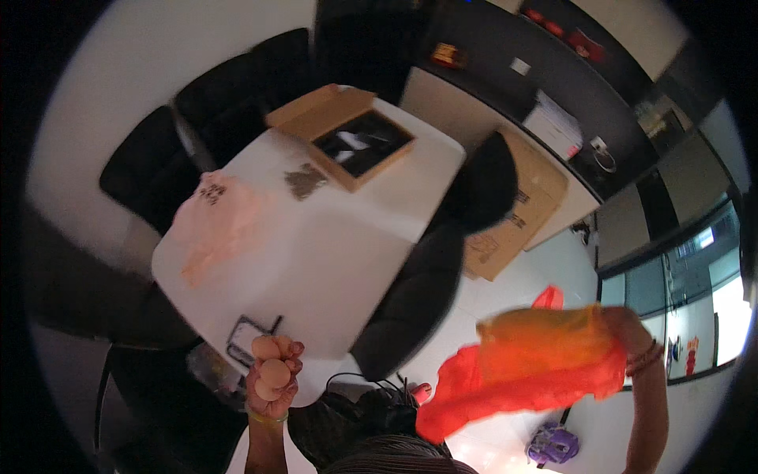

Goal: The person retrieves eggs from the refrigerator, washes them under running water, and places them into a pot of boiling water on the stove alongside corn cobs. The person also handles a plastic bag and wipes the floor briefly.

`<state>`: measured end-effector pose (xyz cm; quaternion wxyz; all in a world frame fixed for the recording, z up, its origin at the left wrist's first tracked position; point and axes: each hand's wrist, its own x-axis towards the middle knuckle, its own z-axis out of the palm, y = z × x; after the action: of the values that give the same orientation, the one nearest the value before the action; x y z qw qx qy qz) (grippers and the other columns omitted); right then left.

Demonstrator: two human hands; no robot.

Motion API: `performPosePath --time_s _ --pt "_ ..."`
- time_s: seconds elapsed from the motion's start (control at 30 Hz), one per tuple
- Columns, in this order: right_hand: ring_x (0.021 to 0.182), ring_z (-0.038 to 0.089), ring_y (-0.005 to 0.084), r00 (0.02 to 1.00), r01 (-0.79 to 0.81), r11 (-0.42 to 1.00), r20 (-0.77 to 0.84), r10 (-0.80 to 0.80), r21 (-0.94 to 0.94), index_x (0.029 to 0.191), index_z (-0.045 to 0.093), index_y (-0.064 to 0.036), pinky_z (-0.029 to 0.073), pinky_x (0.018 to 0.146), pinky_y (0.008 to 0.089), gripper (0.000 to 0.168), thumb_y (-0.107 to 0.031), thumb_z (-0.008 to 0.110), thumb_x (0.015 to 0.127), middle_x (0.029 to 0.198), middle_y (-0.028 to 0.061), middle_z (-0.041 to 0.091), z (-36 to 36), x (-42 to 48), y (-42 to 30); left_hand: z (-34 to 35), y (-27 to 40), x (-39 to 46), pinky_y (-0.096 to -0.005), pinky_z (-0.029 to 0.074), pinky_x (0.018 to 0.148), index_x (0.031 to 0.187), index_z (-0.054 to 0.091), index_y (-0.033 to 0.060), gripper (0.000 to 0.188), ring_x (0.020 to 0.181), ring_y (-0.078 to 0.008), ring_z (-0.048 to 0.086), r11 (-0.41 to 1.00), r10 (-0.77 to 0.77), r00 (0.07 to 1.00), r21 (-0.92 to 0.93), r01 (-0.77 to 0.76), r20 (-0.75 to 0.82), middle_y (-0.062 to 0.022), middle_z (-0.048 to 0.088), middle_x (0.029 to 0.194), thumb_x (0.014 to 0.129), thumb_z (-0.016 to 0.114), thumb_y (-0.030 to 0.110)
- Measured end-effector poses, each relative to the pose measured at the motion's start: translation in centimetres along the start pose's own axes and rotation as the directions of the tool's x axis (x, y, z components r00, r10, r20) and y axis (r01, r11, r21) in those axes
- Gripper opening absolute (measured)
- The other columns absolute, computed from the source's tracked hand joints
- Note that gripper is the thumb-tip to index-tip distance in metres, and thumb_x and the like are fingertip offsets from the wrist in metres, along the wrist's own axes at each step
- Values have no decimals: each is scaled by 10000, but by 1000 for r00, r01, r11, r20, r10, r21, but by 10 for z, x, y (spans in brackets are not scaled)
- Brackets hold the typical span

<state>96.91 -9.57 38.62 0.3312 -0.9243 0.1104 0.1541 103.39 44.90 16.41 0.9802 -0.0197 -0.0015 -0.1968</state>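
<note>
In my left hand (276, 409), low on the left side, sit several brown eggs (275, 374), with my fingers curled round them. This hand is at the near end of a white table (331, 266), beside a small dark-framed object (241, 340) that I cannot make out. My right hand (625, 332) is out over the floor to the right, gripping the end of a red plastic bag (509, 394). An orange-yellow bag or net (533, 335) hangs from the same grip, lying against the red one. Both bags are blurred, and whatever is inside them is hidden.
A pink plastic bag (222, 222) lies at the table's left edge. Farther back is an open cardboard box (355, 182) with dark contents. Black chairs (417, 296) line the table. Flattened cardboard (521, 201) leans against the counter; a purple bag (553, 443) rests on the floor.
</note>
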Motion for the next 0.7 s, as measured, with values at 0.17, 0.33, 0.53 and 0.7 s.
performPosePath --time_s 0.17,0.33,0.53,0.7 --pt "776 556 109 827 -485 808 -124 548 336 1015 637 19 488 726 267 359 -327 560 954 854 13 618 -2 -138 143 2 -167 80 -298 606 615 1244 474 49 403 998 -263 567 953 -284 958 -122 279 -27 -192 394 1164 892 616 185" --pt "767 532 88 693 -520 443 58 718 731 968 647 76 474 682 236 410 -327 580 943 854 17 619 5 -208 274 -11 -341 129 -324 607 635 1254 485 69 424 1049 -251 568 805 -486 874 -376 459 26 -146 348 1175 869 641 155" --pt "809 580 107 548 -401 198 61 835 894 998 640 51 478 737 257 358 -298 579 943 914 39 641 -57 -244 416 -24 -506 195 -320 604 669 1291 459 88 460 1093 -240 555 728 -611 791 -426 537 -46 -154 351 1193 872 641 143" --pt "806 622 129 528 -126 -7 73 846 992 1021 629 49 508 721 270 336 -273 592 934 931 62 659 -59 -284 563 -30 -605 263 -354 603 681 1352 377 159 483 1107 -275 550 762 -643 745 -243 600 -176 -183 360 1249 922 584 226"
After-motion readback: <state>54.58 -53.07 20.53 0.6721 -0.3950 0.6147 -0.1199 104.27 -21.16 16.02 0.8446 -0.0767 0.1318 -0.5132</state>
